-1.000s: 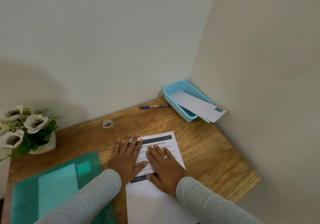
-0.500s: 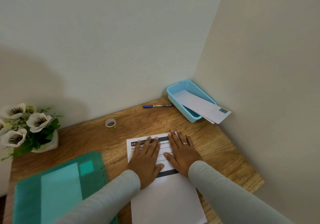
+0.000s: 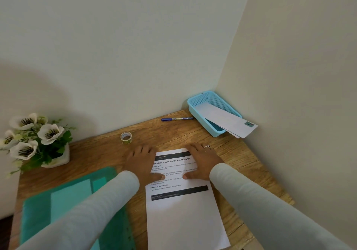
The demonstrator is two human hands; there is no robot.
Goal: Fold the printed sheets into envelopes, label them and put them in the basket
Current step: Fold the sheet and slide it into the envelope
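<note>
A printed sheet [image 3: 181,207] lies flat on the wooden table [image 3: 241,164], text at its far half, blank at its near half. My left hand [image 3: 143,161] lies flat over the sheet's far left corner, fingers spread, thumb on the print. My right hand [image 3: 202,159], with a ring, lies flat over the far right corner, its thumb also on the paper. A light blue basket [image 3: 197,107] stands in the far right corner with white envelopes [image 3: 226,120] sticking out over its rim. A blue pen [image 3: 176,119] lies left of the basket.
A small roll of tape [image 3: 126,137] stands beyond my left hand. A green folder [image 3: 58,207] lies at the near left. A white pot of white flowers [image 3: 36,141] stands at the far left. Walls close the table at the back and right.
My hands have slid apart from the middle of the sheet to its far corners, uncovering the printed text between them. The view has shifted a little.
</note>
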